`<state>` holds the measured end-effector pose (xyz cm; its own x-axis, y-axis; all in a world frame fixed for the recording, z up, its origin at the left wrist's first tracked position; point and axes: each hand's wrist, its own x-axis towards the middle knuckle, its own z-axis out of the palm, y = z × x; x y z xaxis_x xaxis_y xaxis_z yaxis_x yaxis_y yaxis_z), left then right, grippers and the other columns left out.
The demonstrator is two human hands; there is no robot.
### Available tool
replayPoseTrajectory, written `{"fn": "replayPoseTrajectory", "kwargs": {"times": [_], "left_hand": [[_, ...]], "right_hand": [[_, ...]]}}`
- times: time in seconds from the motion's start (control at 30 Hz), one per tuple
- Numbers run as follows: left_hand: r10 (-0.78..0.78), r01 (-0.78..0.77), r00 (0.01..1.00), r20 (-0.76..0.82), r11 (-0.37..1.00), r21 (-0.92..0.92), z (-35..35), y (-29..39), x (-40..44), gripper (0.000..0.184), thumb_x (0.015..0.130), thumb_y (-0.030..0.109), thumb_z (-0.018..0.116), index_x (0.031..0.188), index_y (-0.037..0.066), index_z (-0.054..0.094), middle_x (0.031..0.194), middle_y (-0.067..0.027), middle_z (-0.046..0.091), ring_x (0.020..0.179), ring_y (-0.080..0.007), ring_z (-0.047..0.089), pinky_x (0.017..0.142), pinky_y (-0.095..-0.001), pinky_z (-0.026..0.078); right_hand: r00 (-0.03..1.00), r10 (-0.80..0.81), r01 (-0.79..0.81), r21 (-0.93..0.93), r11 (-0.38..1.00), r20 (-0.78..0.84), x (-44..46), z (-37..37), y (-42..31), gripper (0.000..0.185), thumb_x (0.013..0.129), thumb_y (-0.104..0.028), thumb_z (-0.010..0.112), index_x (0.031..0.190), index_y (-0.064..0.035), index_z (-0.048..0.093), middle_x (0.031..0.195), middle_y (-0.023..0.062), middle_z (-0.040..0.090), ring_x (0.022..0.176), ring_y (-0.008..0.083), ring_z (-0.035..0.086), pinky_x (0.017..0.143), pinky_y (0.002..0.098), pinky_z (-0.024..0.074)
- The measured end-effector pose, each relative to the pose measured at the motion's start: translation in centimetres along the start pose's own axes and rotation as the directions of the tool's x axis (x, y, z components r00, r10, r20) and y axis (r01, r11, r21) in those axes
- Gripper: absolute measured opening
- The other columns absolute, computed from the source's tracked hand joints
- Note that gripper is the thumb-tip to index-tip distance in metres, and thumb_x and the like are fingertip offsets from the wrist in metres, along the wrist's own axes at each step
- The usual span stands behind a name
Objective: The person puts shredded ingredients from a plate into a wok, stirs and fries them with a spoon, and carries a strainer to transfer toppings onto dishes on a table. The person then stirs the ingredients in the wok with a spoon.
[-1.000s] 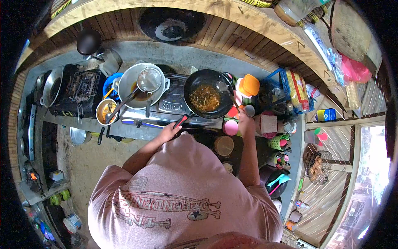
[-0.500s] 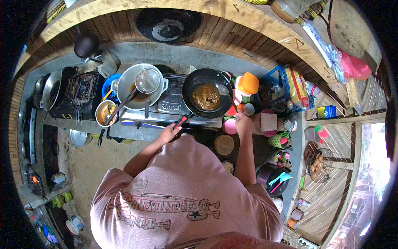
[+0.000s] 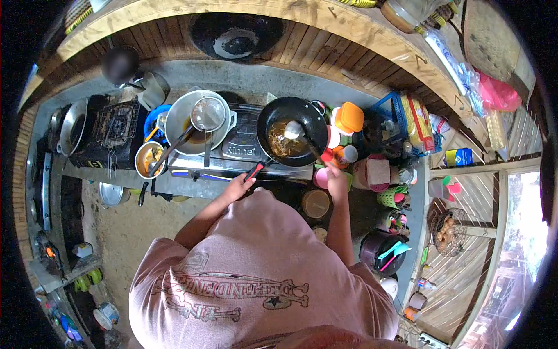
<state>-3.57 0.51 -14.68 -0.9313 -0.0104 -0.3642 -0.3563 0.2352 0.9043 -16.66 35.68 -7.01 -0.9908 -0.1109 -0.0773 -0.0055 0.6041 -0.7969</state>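
A black wok (image 3: 311, 110) with brown, glistening food (image 3: 282, 139) in its bottom sits on the right side of the gas stove (image 3: 241, 152). My left hand (image 3: 239, 187) is closed round the wok's red and black handle (image 3: 254, 171). In my right hand (image 3: 336, 179) is a ladle (image 3: 293, 130) with a red grip and dark shaft. Its shiny metal bowl is inside the wok, over the food. Whether it touches the food I cannot tell.
Left of the wok, a large pale pot (image 3: 174, 125) has a strainer (image 3: 208, 113) across it. A bowl of food (image 3: 150, 158) and a black grill (image 3: 116, 125) stand farther left. Orange-lidded containers (image 3: 349, 118) and a blue basket (image 3: 394, 113) crowd the right.
My right hand has shifted slightly left and down, bringing the ladle's bowl from the wok's right wall to over the food. My left hand stays on the handle.
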Motion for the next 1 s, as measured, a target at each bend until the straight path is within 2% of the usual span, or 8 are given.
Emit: {"fn": "replayPoseTrajectory", "kwargs": {"times": [0.13, 0.4, 0.47, 0.53, 0.6, 0.67, 0.8, 1.0], "left_hand": [[-0.025, 0.025, 0.999, 0.027, 0.999, 0.025, -0.4, 0.9, -0.2, 0.042, 0.097, 0.044, 0.058, 0.099, 0.002, 0.058, 0.071, -0.0056, 0.057, 0.067, -0.0157, 0.052, 0.064, -0.0335, 0.045], [-0.015, 0.014, 0.999, 0.031, 0.999, 0.032, -0.4, 0.2, 0.2, 0.039, 0.098, 0.044, 0.056, 0.095, 0.005, 0.057, 0.069, -0.0006, 0.055, 0.064, -0.0126, 0.052, 0.061, -0.031, 0.044], [0.007, -0.008, 0.999, 0.034, 0.999, 0.04, -0.3, -1.2, 0.9, 0.038, 0.099, 0.042, 0.057, 0.096, 0.005, 0.057, 0.068, -0.0001, 0.054, 0.062, -0.0121, 0.051, 0.059, -0.0303, 0.043], [-0.033, 0.033, 0.998, 0.045, 0.999, -0.004, -0.6, -0.2, 0.5, 0.038, 0.099, 0.042, 0.057, 0.096, 0.005, 0.057, 0.068, 0.0001, 0.054, 0.062, -0.012, 0.05, 0.058, -0.03, 0.042], [-0.045, 0.046, 0.997, 0.07, 0.999, -0.018, -0.9, -0.1, 0.5, 0.038, 0.098, 0.042, 0.057, 0.097, 0.004, 0.057, 0.067, 0.0005, 0.053, 0.06, -0.0118, 0.048, 0.057, -0.0297, 0.041], [-0.03, 0.029, 0.997, 0.072, 1.0, 0.011, -1.0, -1.1, 1.1, 0.038, 0.098, 0.042, 0.058, 0.097, 0.004, 0.057, 0.067, 0.0008, 0.052, 0.06, -0.0112, 0.047, 0.056, -0.029, 0.04], [0.026, -0.026, 0.996, 0.087, 1.0, 0.004, -1.1, -3.7, 2.3, 0.042, 0.097, 0.044, 0.058, 0.099, 0.002, 0.059, 0.069, -0.0045, 0.056, 0.065, -0.017, 0.054, 0.061, -0.0349, 0.045], [0.087, -0.093, 0.99, 0.109, 0.994, 0.054, -1.5, -1.7, 1.6, 0.041, 0.097, 0.042, 0.057, 0.098, 0.0, 0.059, 0.071, -0.0103, 0.06, 0.066, -0.0233, 0.059, 0.063, -0.0376, 0.047]], "right_hand": [[0.99, 0.111, -0.137, -0.438, 0.889, -0.085, 1.1, -1.9, -5.3, 0.038, 0.099, -0.031, 0.049, 0.127, -0.0105, 0.063, 0.115, 0.021, 0.066, 0.109, 0.0389, 0.063, 0.092, 0.043, 0.0487], [0.999, 0.039, -0.039, 0.039, 0.998, 0.008, 4.3, 2.9, 0.0, 0.038, 0.1, -0.03, 0.049, 0.122, -0.0035, 0.065, 0.106, 0.0244, 0.068, 0.1, 0.0352, 0.068, 0.088, 0.0378, 0.0502], [1.0, -0.02, 0.02, -0.004, 1.0, 0.012, 3.2, 2.1, -0.3, 0.034, 0.1, -0.027, 0.05, 0.122, -0.0074, 0.066, 0.102, 0.0225, 0.07, 0.096, 0.036, 0.068, 0.083, 0.0403, 0.0522], [0.99, -0.129, 0.135, -0.526, 0.84, 0.049, 0.2, -0.2, -4.4, 0.033, 0.098, -0.023, 0.051, 0.127, -0.0133, 0.063, 0.097, 0.0202, 0.071, 0.089, 0.038, 0.068, 0.077, 0.0482, 0.0524], [0.968, -0.247, 0.236, -0.503, 0.831, 0.046, -2.5, -2.1, -5.1, 0.037, 0.094, -0.02, 0.053, 0.131, -0.0185, 0.059, 0.094, 0.0177, 0.07, 0.083, 0.0385, 0.067, 0.071, 0.0518, 0.0527], [0.984, -0.069, 0.166, -0.722, 0.672, 0.162, -5.3, -3.9, -8.5, 0.042, 0.091, -0.02, 0.055, 0.133, -0.0203, 0.057, 0.094, 0.0158, 0.068, 0.084, 0.0363, 0.068, 0.071, 0.0488, 0.0549], [0.972, -0.052, 0.218, -0.792, 0.571, 0.23, -8.3, -3.1, -8.1, 0.044, 0.088, -0.016, 0.056, 0.132, -0.0217, 0.058, 0.095, 0.0142, 0.067, 0.088, 0.0339, 0.068, 0.071, 0.0459, 0.0565], [0.969, -0.246, 0.178, -0.759, 0.627, 0.024, -8.1, 3.2, -8.6, 0.034, 0.088, -0.015, 0.057, 0.119, -0.0225, 0.067, 0.09, 0.011, 0.063, 0.086, 0.0319, 0.065, 0.073, 0.0425, 0.055]]}}
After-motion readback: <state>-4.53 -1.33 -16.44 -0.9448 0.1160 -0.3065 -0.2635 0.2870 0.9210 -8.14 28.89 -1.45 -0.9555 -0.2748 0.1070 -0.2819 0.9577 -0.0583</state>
